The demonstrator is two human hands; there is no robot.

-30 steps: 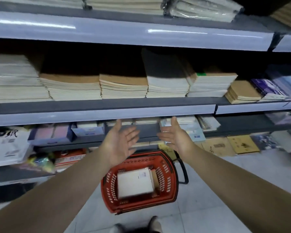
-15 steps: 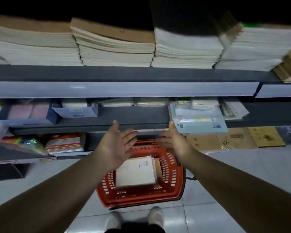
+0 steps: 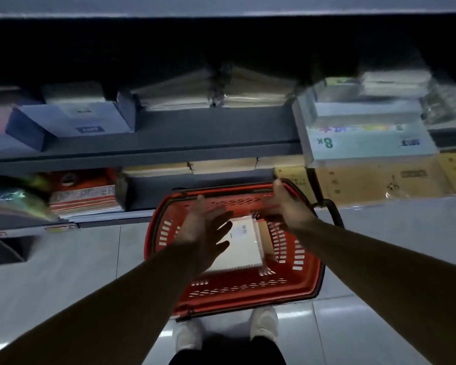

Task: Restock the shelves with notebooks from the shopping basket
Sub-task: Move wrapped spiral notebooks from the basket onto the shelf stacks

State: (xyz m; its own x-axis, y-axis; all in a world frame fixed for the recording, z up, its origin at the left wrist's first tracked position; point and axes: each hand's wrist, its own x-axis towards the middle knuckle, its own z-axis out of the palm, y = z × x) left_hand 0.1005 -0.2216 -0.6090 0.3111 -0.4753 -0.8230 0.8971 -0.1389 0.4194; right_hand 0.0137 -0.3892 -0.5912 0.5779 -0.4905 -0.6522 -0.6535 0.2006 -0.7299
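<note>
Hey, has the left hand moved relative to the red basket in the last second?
Yes. The left hand has come down from beyond the basket and its far rim to over the notebook inside.

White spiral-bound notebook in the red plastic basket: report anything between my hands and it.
Nothing visible blocks it. The left hand and right hand hang open above the red plastic basket; the white spiral-bound notebook lies uncovered on top.

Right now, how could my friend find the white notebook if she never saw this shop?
Find the red shopping basket on the tiled floor below the shelves. The white notebook lies flat inside it. It has a wire spiral along its near edge, unlike the brown notebook beside it.
</note>
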